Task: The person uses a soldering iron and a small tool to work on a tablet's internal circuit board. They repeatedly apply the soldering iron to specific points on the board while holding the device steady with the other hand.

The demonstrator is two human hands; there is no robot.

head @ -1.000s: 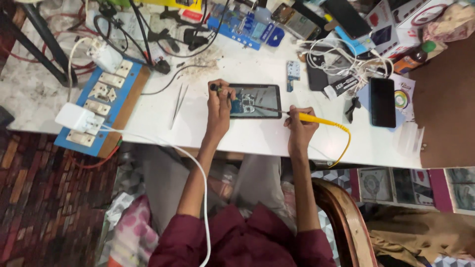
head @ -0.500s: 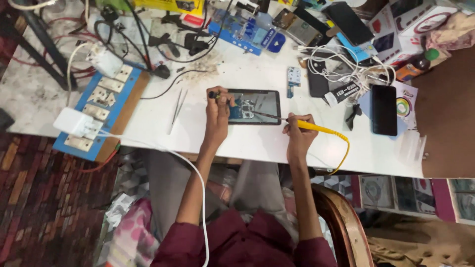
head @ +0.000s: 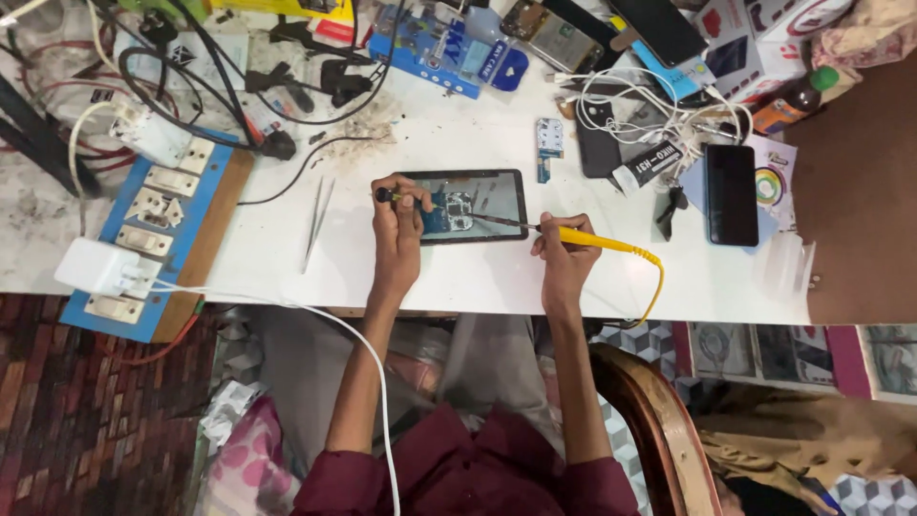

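A small black tablet (head: 497, 187) lies face down on the white table (head: 458, 277), with a circuit board (head: 457, 212) resting on it. My left hand (head: 396, 234) rests on the tablet's left part and holds a thin black-tipped tool (head: 385, 194). My right hand (head: 564, 258) grips a yellow-handled soldering iron (head: 592, 240). Its metal tip reaches left onto the circuit board. The iron's yellow cord (head: 654, 287) loops down over the table's front edge.
Metal tweezers (head: 315, 220) lie left of the tablet. A blue switchboard with sockets (head: 143, 229) and a white charger (head: 95, 268) sit at the left. Phones (head: 731, 194), cables (head: 640, 105), boxes and a bottle (head: 793, 103) crowd the back and right. A wooden chair (head: 659, 420) is below.
Both hands stay on the tablet and the iron. The view has shifted slightly; the iron's tip stays on the board.
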